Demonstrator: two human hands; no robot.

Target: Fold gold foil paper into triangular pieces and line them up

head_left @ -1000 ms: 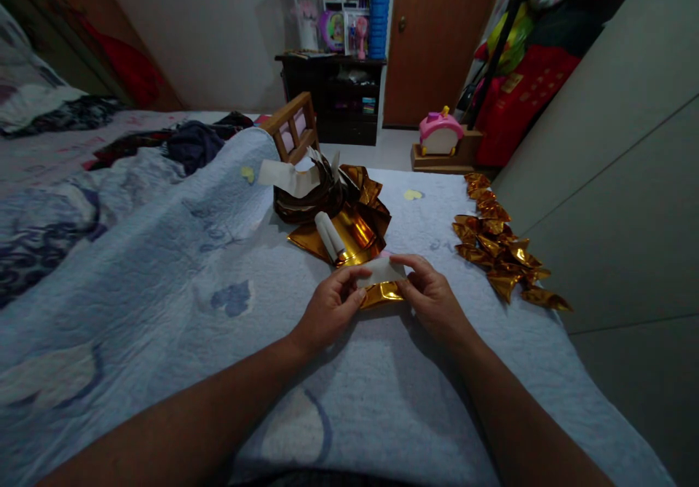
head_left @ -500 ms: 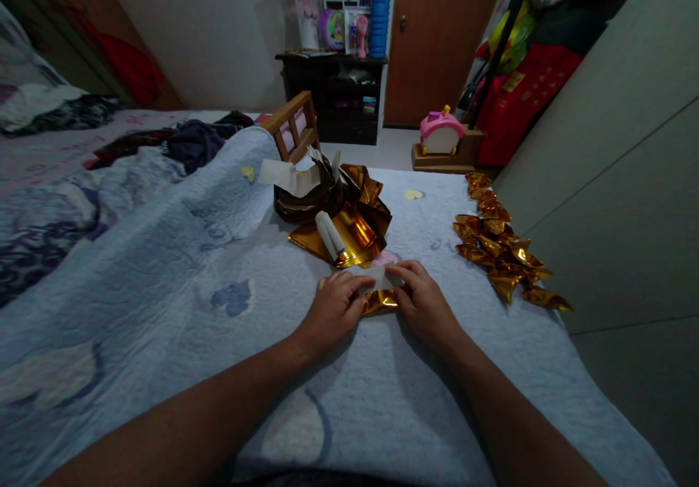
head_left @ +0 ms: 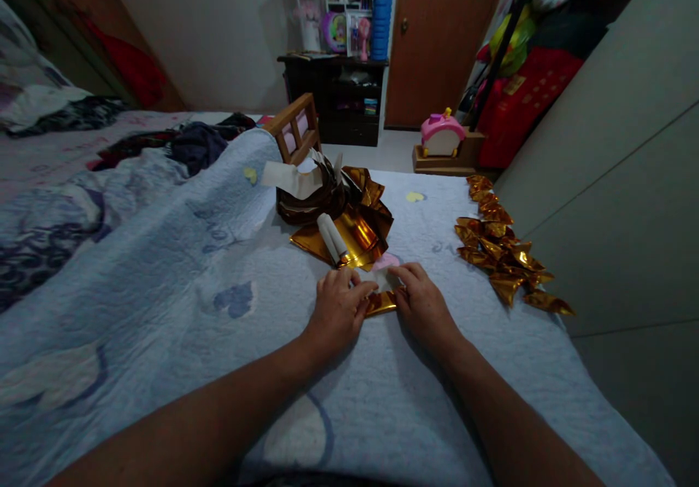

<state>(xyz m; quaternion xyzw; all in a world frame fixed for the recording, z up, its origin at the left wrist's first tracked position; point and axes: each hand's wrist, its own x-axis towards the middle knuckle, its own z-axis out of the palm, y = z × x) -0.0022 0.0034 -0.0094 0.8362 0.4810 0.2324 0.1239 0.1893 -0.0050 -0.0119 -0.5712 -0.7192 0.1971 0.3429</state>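
Observation:
Between my two hands lies a sheet of gold foil paper (head_left: 381,303), its near edge folded into a shiny strip and its pale backing facing up. My left hand (head_left: 339,303) grips the left end with bent fingers and thumb. At the other end, my right hand (head_left: 424,303) pinches the sheet between thumb and fingers. Just beyond them is a stack of gold foil sheets (head_left: 349,226), partly fanned and curled with pale undersides showing. A small white roll (head_left: 331,238) rests on its near side.
Several folded gold foil pieces (head_left: 505,254) lie in a heap along the bed's right edge. The blue quilt (head_left: 218,370) rises in a ridge on the left. Beyond the bed stand a wooden bed-end frame (head_left: 298,129), a dark cabinet (head_left: 333,119) and a pink toy (head_left: 442,134).
The gold strip along the sheet's near edge looks flatter and narrower, and less pale backing shows. My left fingers have curled in a little; both hands stay in nearly the same place.

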